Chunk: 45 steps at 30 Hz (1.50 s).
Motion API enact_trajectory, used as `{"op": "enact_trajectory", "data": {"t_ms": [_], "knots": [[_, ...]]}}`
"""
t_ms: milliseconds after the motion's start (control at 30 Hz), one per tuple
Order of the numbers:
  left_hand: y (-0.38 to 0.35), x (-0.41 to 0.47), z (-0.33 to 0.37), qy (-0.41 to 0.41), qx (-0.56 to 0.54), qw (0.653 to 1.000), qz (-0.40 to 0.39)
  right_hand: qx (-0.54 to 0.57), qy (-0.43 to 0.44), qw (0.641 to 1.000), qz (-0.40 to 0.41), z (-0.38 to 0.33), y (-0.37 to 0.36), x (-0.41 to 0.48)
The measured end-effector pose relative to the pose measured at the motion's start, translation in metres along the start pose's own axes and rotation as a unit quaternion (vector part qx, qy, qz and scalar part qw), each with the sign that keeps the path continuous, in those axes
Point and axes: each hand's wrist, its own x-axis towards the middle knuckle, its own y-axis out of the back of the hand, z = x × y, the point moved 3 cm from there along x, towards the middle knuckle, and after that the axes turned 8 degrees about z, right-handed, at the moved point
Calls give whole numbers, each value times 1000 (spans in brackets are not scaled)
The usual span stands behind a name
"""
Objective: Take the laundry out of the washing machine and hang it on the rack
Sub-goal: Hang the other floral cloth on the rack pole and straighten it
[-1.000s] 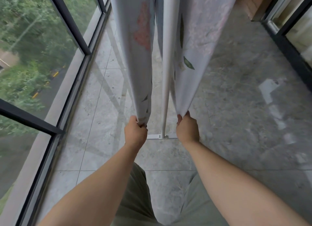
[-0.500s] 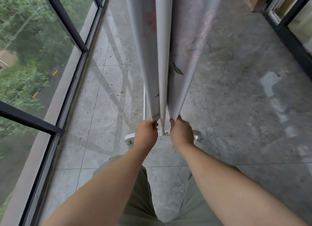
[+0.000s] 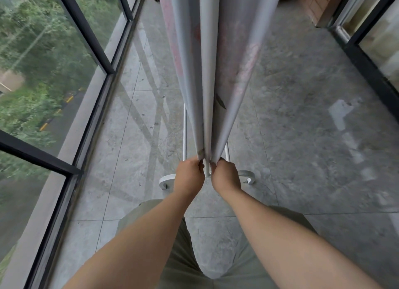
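I am looking down on a grey tiled floor (image 3: 302, 137), with a glazed wall (image 3: 43, 61) running along my left side. Nearest me, both forearms are reaching forward and converging, wrists about level. The left hand (image 3: 189, 174) is curling tight round the bottom hem of the sheet (image 3: 237, 61) on its left fall, and the right hand (image 3: 225, 175) is pinching the hem of the right fall. The two fists are sitting just either side of the rack's white pole (image 3: 209, 51), above its curled foot (image 3: 166, 181). From the grips the cloth is rising up and away from me, its long axis running along the pole, its top passing out of view. I am judging that smoothing it is calling for an even downward pull, neither hand being nearer.
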Motion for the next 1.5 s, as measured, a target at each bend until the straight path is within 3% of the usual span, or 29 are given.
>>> {"op": "enact_trajectory", "data": {"t_ms": [367, 933, 1233, 1333, 1500], "knots": [[-8, 7, 2, 57, 14, 997, -42, -14, 22, 1000, -3, -8, 7, -3], [-12, 28, 4, 66, 93, 987, -117, -54, 53, 997, 9, -10, 7, -4], [-7, 23, 4, 45, 126, 983, -127, -68, 16, 997, -31, -14, 11, -5], [12, 20, 20, 43, 137, 974, -173, -74, -16, 993, -87, -27, 35, -10], [113, 9, 82, 77, 154, 963, -208, -121, -13, 986, -111, -79, 146, -44]]}}
